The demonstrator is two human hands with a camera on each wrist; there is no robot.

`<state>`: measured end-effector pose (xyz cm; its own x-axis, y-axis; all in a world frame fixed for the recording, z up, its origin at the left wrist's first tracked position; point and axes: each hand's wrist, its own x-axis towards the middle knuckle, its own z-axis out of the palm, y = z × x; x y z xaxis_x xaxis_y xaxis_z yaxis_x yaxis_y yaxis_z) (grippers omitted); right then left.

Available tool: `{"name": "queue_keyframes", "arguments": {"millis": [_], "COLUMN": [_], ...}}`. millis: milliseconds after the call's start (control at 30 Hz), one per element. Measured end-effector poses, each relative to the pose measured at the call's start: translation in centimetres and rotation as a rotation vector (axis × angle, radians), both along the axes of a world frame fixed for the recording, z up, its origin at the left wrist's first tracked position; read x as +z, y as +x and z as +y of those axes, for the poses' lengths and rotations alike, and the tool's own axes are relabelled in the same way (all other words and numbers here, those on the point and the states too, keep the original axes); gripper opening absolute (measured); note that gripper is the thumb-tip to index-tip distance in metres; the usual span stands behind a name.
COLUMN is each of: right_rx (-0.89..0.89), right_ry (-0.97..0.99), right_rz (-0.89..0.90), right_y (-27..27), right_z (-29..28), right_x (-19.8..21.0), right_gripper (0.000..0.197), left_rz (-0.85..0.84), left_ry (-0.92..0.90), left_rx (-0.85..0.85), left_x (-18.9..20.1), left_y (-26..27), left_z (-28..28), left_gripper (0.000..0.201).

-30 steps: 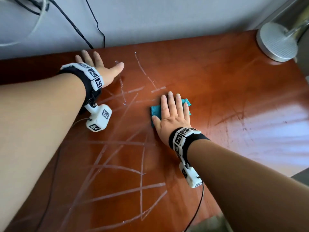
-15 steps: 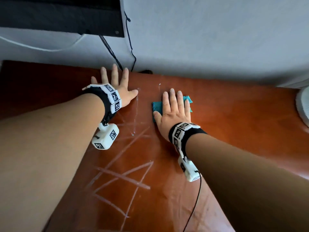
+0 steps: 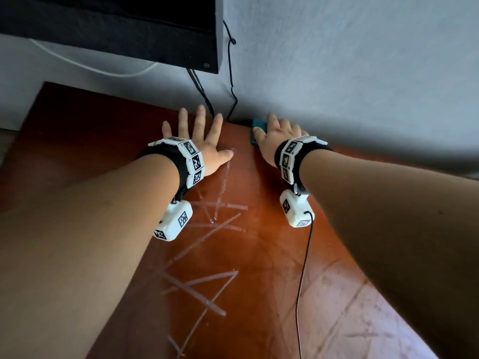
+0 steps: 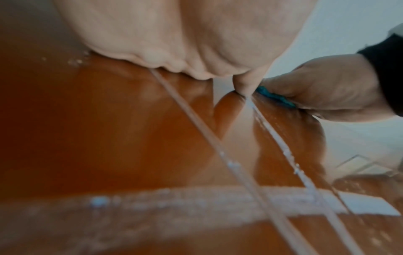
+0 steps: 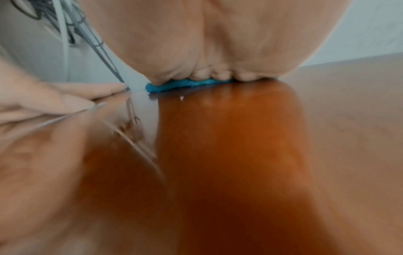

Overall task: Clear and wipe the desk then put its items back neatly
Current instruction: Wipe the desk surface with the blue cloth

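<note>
A reddish-brown wooden desk [image 3: 272,255] fills the head view, streaked with pale wet lines [image 3: 204,283]. My right hand [image 3: 278,137] lies flat on a teal cloth [image 3: 258,125] and presses it down at the desk's far edge by the wall. The cloth [image 5: 187,84] shows under the fingers in the right wrist view, and as a teal sliver [image 4: 274,96] in the left wrist view. My left hand [image 3: 199,136] rests flat on the desk with fingers spread, just left of the right hand. It holds nothing.
A dark monitor [image 3: 116,27] hangs over the desk's far left. Black cables [image 3: 230,81] and a white cable [image 3: 90,66] run down the grey wall [image 3: 350,60] behind the hands. A thin black wire [image 3: 302,281] trails from my right wrist across the desk.
My right hand has pushed the cloth away from me up to the wall edge. The left hand stayed flat beside it. The head view has tilted up, showing the monitor.
</note>
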<state>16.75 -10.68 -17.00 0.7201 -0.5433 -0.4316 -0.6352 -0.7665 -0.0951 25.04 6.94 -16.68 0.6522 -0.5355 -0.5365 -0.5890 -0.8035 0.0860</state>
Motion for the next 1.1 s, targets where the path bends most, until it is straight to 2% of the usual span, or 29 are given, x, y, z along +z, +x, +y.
{"name": "queue_keyframes", "arguments": {"millis": [133, 267, 333, 433, 533, 633, 767, 900, 1000, 1100], "right_rx": [0.216, 0.251, 0.218, 0.186, 0.063, 0.039, -0.089, -0.019, 0.04, 0.054], "right_ry": [-0.028, -0.085, -0.103, -0.138, -0.077, 0.08, 0.136, 0.151, 0.194, 0.207], "right_rz": [0.116, 0.2, 0.184, 0.065, -0.079, -0.153, -0.246, -0.196, -0.089, -0.076], "right_y": [1.2, 0.7, -0.7, -2.5, -3.1, -3.1, -3.4, -3.8, -3.9, -2.9], "right_z": [-1.2, -4.8, -6.3, -6.1, -3.8, -1.2, 0.0, -0.3, 0.0, 0.4], "right_x": [2.2, 4.2, 4.8, 5.3, 4.8, 3.2, 2.9, 4.2, 4.3, 3.8], "right_gripper": [0.046, 0.039, 0.037, 0.025, 0.039, 0.035, 0.042, 0.024, 0.022, 0.02], "left_rz": [0.013, 0.008, 0.015, 0.02, 0.023, 0.017, 0.006, 0.013, 0.014, 0.014], "left_ry": [-0.004, 0.007, 0.013, 0.023, 0.029, 0.027, 0.028, 0.039, 0.032, 0.037], "left_rx": [-0.002, -0.006, -0.006, -0.007, -0.006, -0.006, -0.012, -0.013, -0.016, -0.012], "left_x": [0.0, 0.1, 0.1, 0.3, 0.4, 0.3, 0.1, 0.1, 0.2, 0.1], "left_y": [0.2, 0.2, 0.2, 0.2, 0.2, 0.1, 0.2, 0.1, 0.0, 0.0], "left_z": [0.2, 0.1, 0.1, 0.2, 0.1, 0.0, 0.0, 0.0, -0.1, 0.0], "left_gripper": [0.083, 0.083, 0.083, 0.082, 0.082, 0.083, 0.083, 0.083, 0.082, 0.082]}}
